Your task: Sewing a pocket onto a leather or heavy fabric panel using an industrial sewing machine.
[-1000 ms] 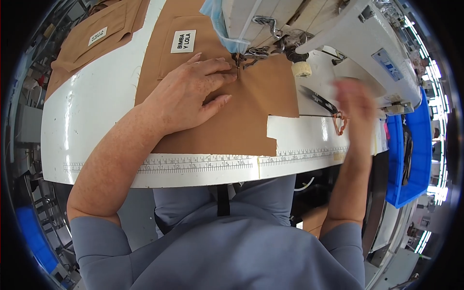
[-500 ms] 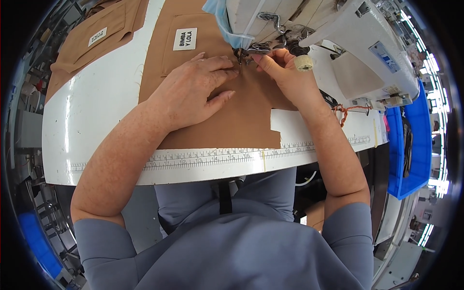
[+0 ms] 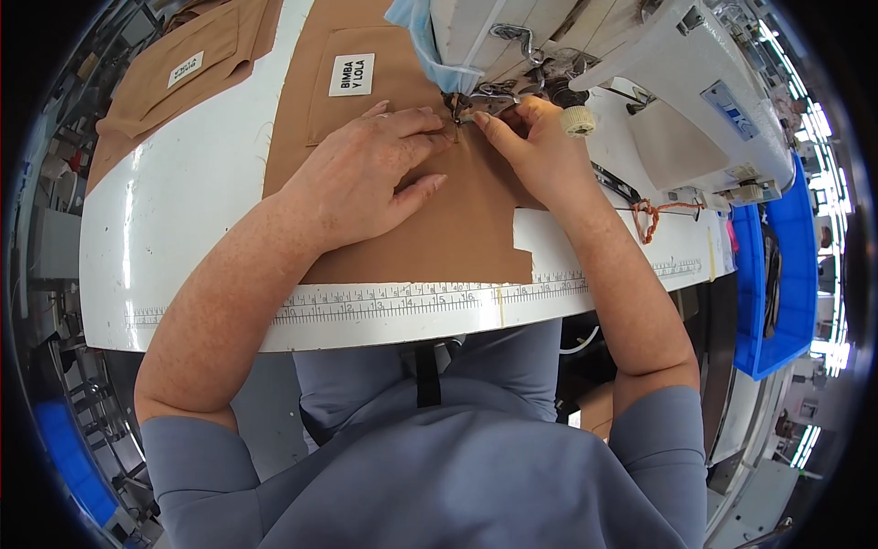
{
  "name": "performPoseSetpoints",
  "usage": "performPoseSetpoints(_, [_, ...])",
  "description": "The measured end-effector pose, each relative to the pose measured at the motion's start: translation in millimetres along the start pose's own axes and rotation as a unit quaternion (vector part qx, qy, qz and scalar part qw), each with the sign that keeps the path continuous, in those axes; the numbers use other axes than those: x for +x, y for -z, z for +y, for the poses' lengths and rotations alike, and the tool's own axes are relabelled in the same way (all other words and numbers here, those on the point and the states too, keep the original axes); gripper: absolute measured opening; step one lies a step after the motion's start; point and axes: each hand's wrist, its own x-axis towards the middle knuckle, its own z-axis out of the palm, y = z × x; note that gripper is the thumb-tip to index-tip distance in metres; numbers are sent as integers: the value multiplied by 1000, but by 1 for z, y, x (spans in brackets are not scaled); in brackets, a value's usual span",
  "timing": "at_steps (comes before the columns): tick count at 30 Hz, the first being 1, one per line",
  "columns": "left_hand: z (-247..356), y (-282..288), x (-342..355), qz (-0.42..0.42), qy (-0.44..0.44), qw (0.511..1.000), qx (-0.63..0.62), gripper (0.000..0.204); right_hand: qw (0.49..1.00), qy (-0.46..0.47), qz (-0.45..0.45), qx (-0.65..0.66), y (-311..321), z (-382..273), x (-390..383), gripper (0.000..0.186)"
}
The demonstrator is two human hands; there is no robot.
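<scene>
A brown fabric panel [image 3: 430, 242] lies under the presser foot [image 3: 456, 110] of a white sewing machine [image 3: 668, 101]. A pale label [image 3: 351, 75] sits on a stitched patch at the panel's upper left. My left hand [image 3: 366, 174] rests flat on the cloth, fingers stretched out, their tips just left of the needle. Right beside the foot, my right hand [image 3: 540, 151] has thumb and fingers pinched together. What is between those fingertips, if anything, is too small to make out, and the curled fingers are partly hidden.
Another brown panel with a label [image 3: 183, 69] lies on the table at the far left. A ruler strip [image 3: 393, 304] runs along the table's front edge. Blue bins [image 3: 777, 274] stand at the right. A light blue face mask [image 3: 416, 41] hangs on the machine.
My right hand has shifted slightly left and down, its thumb now closer to the presser foot. The fabric has slid very slightly toward me; my left hand stays nearly still on it.
</scene>
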Motion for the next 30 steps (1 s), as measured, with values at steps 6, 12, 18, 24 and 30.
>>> performPoseSetpoints(6, [-1,0,1,-11,2,1000,2,41,999,33,8,-26,-1,9,1,30])
performPoseSetpoints(12, [-3,-1,-1,-5,-6,1000,-1,41,991,108,15,-76,7,15,-7,26])
performPoseSetpoints(18, [-3,-2,-1,-12,-12,1000,11,41,992,78,8,-97,13,19,-6,27])
performPoseSetpoints(24, [-2,-1,-1,-13,-10,1000,11,41,994,100,16,-52,12,23,-4,31])
performPoseSetpoints(30, [-2,0,-2,-7,-12,1000,16,41,989,79,24,-120,21,23,-3,31])
